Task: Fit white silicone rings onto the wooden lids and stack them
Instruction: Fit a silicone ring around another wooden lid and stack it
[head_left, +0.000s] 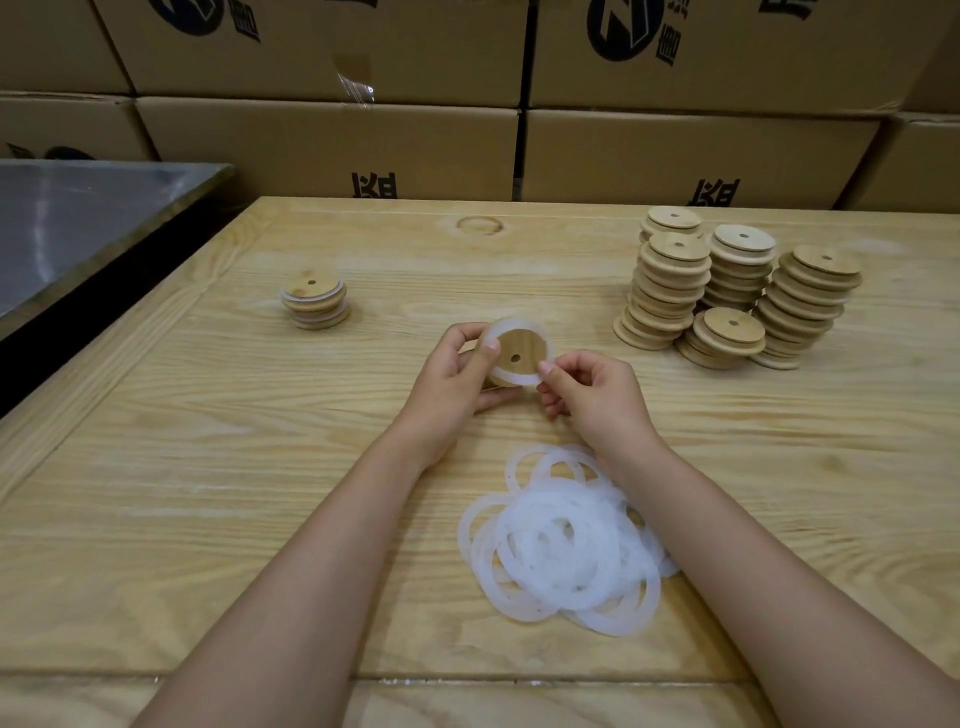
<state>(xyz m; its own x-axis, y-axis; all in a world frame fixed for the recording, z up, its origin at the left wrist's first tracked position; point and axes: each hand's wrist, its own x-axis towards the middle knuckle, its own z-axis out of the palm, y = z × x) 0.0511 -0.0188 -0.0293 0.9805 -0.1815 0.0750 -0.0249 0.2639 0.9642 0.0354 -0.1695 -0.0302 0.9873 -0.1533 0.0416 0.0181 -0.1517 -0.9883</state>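
Observation:
Above the table's middle I hold a round wooden lid (522, 349) with a small centre hole, tilted toward me. My left hand (457, 379) grips its left edge, thumb on the face. A white silicone ring (519, 326) sits around the lid's rim, and my right hand (592, 392) pinches that ring at the lower right. A loose heap of white silicone rings (563, 540) lies near me between my forearms. A short stack of ringed lids (315, 301) stands at the left. Several tall stacks of bare wooden lids (737, 291) stand at the right.
The work surface is a pale wooden table (208, 493). A dark metal-topped bench (78, 218) adjoins it at the far left. Cardboard boxes (675, 156) are piled as a wall behind the table's far edge.

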